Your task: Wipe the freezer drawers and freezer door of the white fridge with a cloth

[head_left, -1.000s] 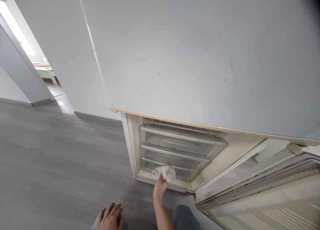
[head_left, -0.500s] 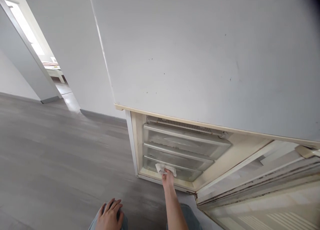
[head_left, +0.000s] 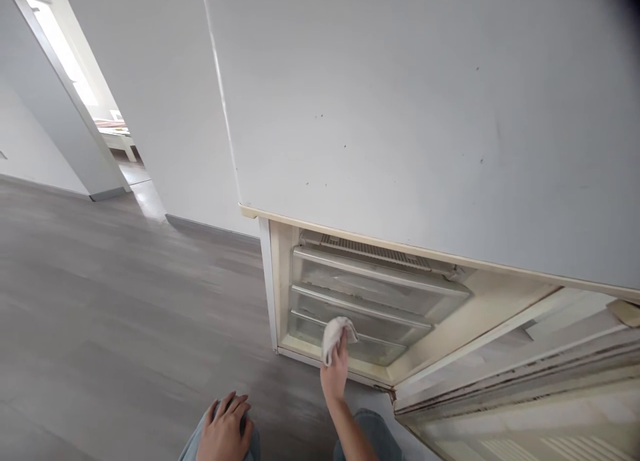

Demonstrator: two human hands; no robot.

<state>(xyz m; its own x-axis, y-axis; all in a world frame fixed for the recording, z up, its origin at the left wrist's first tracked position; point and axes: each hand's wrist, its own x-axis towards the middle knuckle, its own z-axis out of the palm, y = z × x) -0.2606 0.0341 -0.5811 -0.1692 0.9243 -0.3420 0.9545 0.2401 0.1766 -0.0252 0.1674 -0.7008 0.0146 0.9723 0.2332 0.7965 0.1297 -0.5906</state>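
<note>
My right hand (head_left: 335,374) grips a white cloth (head_left: 336,337) in front of the lower clear drawers of an opened fridge compartment. Whether the cloth touches a drawer front I cannot tell. Stacked inside are several see-through drawers (head_left: 370,284) with pale ridged edges, and the cloth hides part of the lower ones. My left hand (head_left: 225,427) lies on my left knee with its fingers spread, holding nothing.
The compartment's open door (head_left: 530,407), with dark stains along its seal, stands at the lower right. A closed white upper door (head_left: 400,114) juts out above the drawers. Grey wood-look floor (head_left: 125,327) stretches left toward a doorway.
My right hand has turned and raised the cloth slightly, so it now hangs over the fingers in a rounded fold. My left hand stays on the knee; the view has shifted a little.
</note>
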